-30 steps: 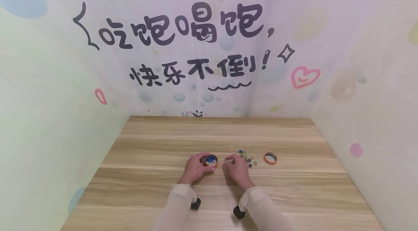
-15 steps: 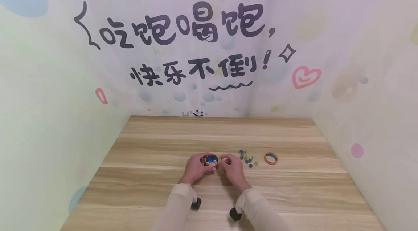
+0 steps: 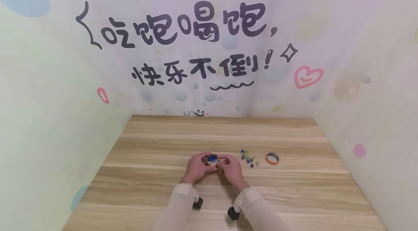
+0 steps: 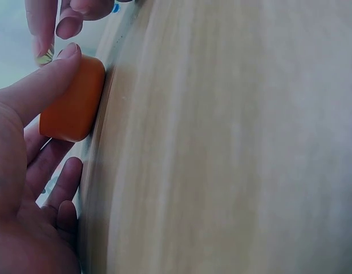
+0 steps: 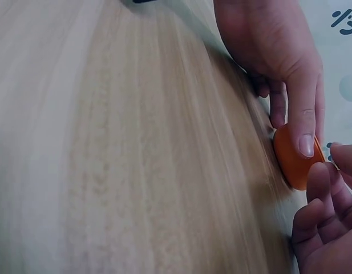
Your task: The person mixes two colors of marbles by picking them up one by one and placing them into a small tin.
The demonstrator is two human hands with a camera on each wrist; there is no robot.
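We steady a small orange round tin [image 3: 211, 159] on the wooden table [image 3: 163, 187] with our left hand [image 3: 196, 167], thumb and fingers curled round its wall so it cannot slide. The tin stands upright near the table's middle, its open mouth showing blue inside. Our right hand [image 3: 230, 167] sits just beside the tin, fingertips pinched together right at its rim; in the left wrist view something small and yellowish [image 4: 45, 56] seems caught between those fingers, likely a bead, though we cannot tell for certain. A loose scatter of glass beads [image 3: 249, 158] lies just to the right of that hand, within easy reach. Farther right, well apart from the tin, rests its orange lid [image 3: 272, 158].
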